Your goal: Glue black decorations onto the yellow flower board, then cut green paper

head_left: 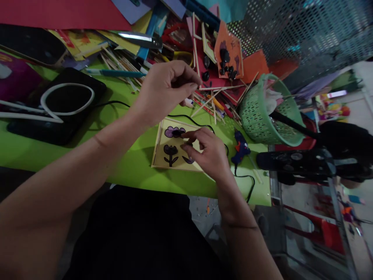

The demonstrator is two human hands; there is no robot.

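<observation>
On the table in front of me lies a pale yellow card (160, 149) edged with thin wooden sticks. It carries a purple cloud-shaped flower (169, 132) and a dark tulip-shaped flower (170, 151) with a stem and leaves. My right hand (208, 151) is over the card's right side, thumb and forefinger curled together at a small dark piece I cannot make out. A purple leaf shape (188, 160) shows beneath its thumb. Raised above the card's far edge, my left hand (167, 89) has its fingertips pinched together; anything between them is too small to tell.
A blue glue gun (240, 147) lies to the right, its black cord trailing nearby. Behind it stands a green plastic basket (256, 116). Loose sticks, a box cutter (140, 39) and an orange decorated card (230, 50) crowd the back. A black device (58, 109) with a white cable sits left.
</observation>
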